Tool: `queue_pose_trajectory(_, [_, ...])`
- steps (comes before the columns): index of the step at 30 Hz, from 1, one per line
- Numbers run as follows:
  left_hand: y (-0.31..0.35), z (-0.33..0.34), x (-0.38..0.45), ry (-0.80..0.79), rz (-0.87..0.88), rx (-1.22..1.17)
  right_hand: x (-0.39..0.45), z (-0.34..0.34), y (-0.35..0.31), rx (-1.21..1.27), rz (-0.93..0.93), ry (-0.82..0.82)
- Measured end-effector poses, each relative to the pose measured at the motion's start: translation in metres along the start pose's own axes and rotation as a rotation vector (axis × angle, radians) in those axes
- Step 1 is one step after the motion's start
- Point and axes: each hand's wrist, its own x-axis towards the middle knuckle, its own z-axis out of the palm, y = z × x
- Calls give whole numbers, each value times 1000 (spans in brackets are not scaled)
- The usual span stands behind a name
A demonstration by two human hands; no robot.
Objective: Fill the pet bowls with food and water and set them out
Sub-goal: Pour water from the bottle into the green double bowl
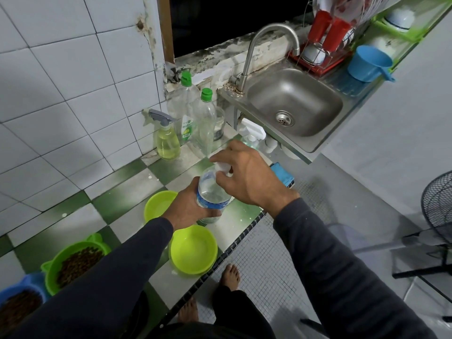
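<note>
Water bottle [212, 195] gripped by left hand [188, 208]; right hand [247, 178] pinches its cap [223, 167]. Tipping could spill past lime bowl [193, 250] at counter edge [234, 243].

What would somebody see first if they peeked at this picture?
Probably the two hands in the middle: the left hand holds a clear water bottle upright on the checkered counter while the right hand pinches its white cap. Next come the bright lime bowls just below, and a green bowl of kibble at lower left.
</note>
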Motion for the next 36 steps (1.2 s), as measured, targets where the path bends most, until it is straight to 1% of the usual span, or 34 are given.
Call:
queue_pose_trajectory(4, [11,-19,-5,-119,1,97,-7,0,6,157,113,185])
queue_pose_trajectory(6, [18,-33,-7,-128,-1,103,-12,1,11,210,182,281])
queue_pose_trajectory(8, [28,-44,-11,-111,1,71,-18,7,23,249,310,337])
queue_pose_trajectory(10, [38,-48,-14,-97,42,23,-28,22,39,285,488,343])
queue_pose_trajectory(12, [47,-47,-18,-106,96,14,-40,47,55,291,629,288])
queue_pose_trajectory(16, [61,-35,-21,-86,172,24,-70,103,71,275,776,72])
queue_pose_trajectory(19, [67,-26,-22,-28,217,8,-91,139,74,219,791,-92])
queue_pose_trajectory(22, [64,-20,-20,35,240,20,-108,166,75,193,779,-206])
queue_pose_trajectory(30, [64,-20,-19,52,241,13,-116,195,75,207,714,-343])
queue_pose_trajectory(36, [64,-18,-21,47,233,1,-118,198,80,196,696,-358])
